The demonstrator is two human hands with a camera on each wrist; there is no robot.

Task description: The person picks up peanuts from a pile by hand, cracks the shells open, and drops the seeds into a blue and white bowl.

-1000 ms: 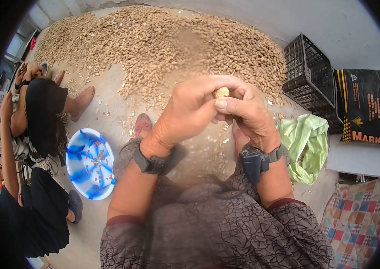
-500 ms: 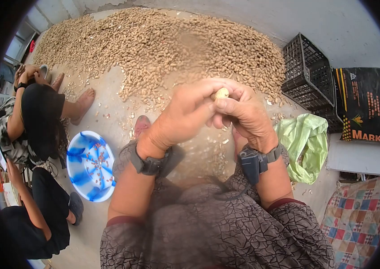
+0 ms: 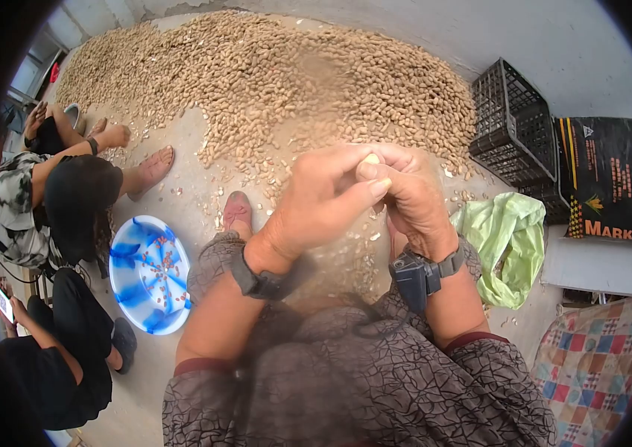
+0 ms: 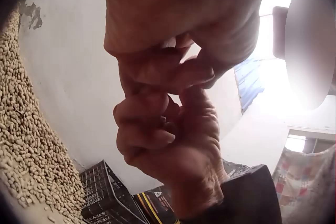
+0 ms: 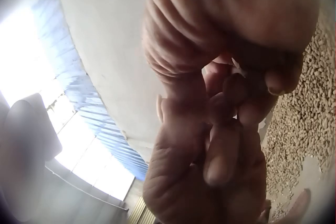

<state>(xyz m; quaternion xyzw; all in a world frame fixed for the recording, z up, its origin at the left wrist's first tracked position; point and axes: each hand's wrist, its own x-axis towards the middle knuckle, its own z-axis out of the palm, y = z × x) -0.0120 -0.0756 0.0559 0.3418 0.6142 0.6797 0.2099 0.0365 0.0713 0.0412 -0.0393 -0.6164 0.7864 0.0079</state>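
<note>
In the head view both hands meet over the lap. A small pale piece of peanut [image 3: 371, 159] shows between the fingertips of the left hand [image 3: 316, 197] and right hand [image 3: 422, 197], which pinch it together; the fingers cover most of it. The two thumbs lie side by side just below. From the left wrist view, the left hand [image 4: 178, 19] is above and the right hand [image 4: 181, 142] below, their curled fingers touching. The right wrist view has the right hand [image 5: 231, 19] on top, against the left hand [image 5: 210, 174]; the peanut cannot be made out there.
A wide peanut pile [image 3: 256, 74] covers the floor ahead. Left stands a blue-white basin [image 3: 127, 277] holding reddish kernels, beyond it two seated people, one with a phone [image 3: 2, 302]. Right are a black crate [image 3: 489, 123], green bag [image 3: 510, 223], black sack [image 3: 610, 179] and checked cloth [image 3: 592, 357].
The peanut has sunk deeper between the fingers, and less of it shows. The left thumb has moved right, over beside the right thumb. At the left, the seated people's arms have shifted.
</note>
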